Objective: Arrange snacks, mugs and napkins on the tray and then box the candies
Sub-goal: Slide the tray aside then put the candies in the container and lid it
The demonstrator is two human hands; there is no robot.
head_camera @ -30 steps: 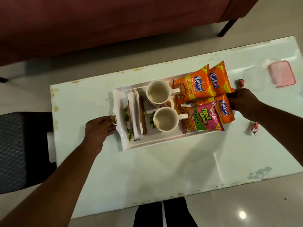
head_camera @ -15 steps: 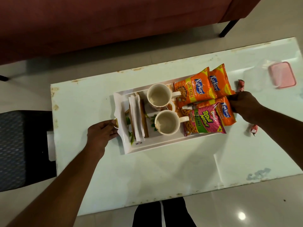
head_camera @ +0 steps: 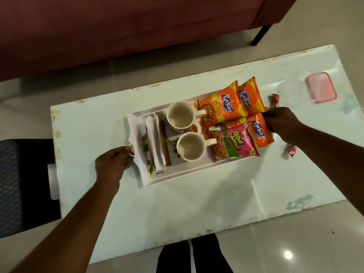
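Now, tray: loaded; my left hand and right hand each grasp an end.
Candies: loose; next I must box them.

Single head-worn view, looking steeply down from above the desk, fairly close, facing the sofa beyond.

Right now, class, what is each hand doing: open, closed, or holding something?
Left hand: grips the left handle of the tray.
Right hand: curled on the tray's right end; fingertips hidden by the packets.
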